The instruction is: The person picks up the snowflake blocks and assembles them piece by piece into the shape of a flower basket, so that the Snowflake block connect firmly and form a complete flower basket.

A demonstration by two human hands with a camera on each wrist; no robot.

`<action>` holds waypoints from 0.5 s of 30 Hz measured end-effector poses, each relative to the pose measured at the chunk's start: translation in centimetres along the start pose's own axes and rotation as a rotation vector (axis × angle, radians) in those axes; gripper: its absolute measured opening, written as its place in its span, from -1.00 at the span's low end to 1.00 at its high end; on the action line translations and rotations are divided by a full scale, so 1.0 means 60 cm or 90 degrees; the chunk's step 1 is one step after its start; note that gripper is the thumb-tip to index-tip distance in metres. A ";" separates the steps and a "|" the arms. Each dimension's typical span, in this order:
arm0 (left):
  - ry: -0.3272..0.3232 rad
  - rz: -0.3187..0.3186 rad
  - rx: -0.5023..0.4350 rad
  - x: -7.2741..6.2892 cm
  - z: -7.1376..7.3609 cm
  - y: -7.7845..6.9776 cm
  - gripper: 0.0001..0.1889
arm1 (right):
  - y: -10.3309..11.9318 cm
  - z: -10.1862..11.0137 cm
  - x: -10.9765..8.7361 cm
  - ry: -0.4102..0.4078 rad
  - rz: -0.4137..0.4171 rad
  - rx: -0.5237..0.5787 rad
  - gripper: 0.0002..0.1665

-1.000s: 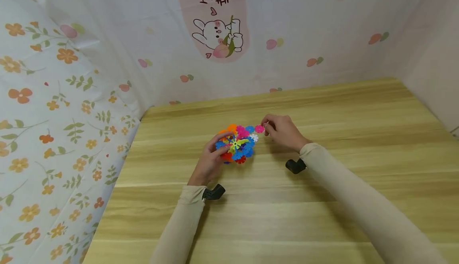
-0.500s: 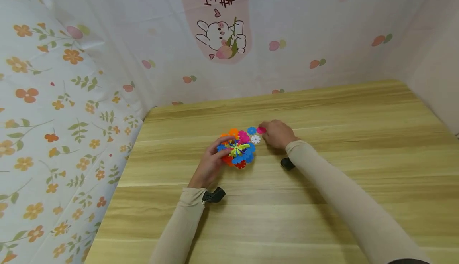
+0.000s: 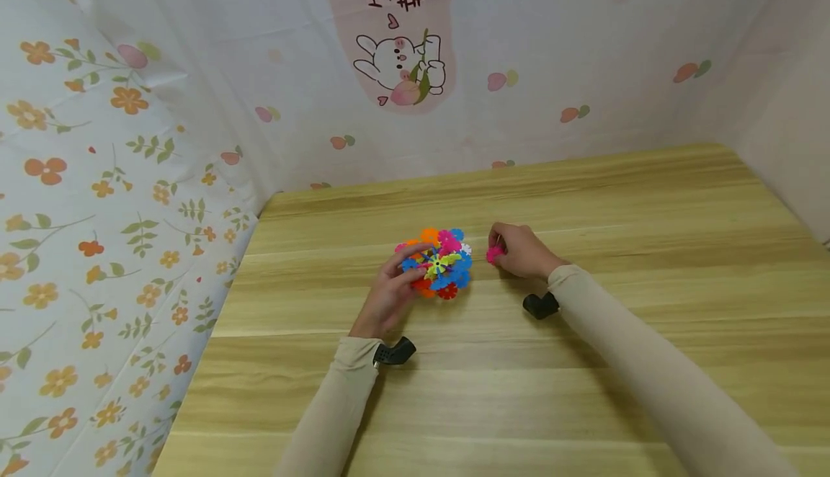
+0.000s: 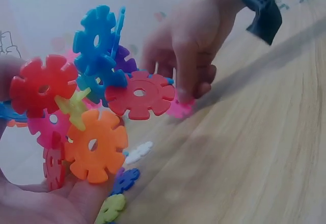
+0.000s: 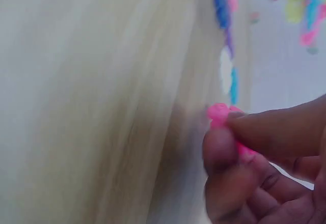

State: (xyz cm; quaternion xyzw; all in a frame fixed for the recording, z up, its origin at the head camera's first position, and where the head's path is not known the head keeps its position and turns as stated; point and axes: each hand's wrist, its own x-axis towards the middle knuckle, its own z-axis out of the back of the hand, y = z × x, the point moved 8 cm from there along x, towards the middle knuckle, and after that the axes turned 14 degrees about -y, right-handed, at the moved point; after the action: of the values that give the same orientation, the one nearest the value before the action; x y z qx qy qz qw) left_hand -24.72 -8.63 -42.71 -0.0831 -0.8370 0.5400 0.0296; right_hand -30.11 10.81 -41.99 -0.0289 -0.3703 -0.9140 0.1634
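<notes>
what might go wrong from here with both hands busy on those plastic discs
The pink flower-shaped plastic disc could slip if the right hand loosens its pinch. A tighter grip by the left hand might pop pieces off the multicoloured cluster of interlocked plastic discs. Lowering it might nudge the white flower-shaped plastic disc nearby.

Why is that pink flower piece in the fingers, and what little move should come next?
I'd probably bring the pink flower piece across to the colourful cluster and try joining it on. The right hand pinches that piece beside the cluster, with a gap between them, while the left hand holds the cluster.
</notes>
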 end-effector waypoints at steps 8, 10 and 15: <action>-0.009 -0.004 -0.035 0.006 -0.009 0.009 -0.52 | 0.038 0.029 -0.032 -0.021 -0.105 0.352 -0.79; -0.014 -0.001 -0.036 0.007 -0.011 0.013 -0.49 | 0.051 0.035 -0.035 -0.038 -0.099 0.372 -0.78; -0.028 0.013 -0.025 0.009 -0.014 0.026 -0.47 | 0.067 0.043 -0.040 -0.094 -0.073 0.339 -0.85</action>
State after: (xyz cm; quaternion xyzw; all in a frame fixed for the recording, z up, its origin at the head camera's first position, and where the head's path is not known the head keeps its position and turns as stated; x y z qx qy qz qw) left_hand -24.99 -7.16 -43.79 -0.0806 -0.8468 0.5258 0.0042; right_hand -26.73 10.51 -37.85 -0.0308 -0.6093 -0.7877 0.0860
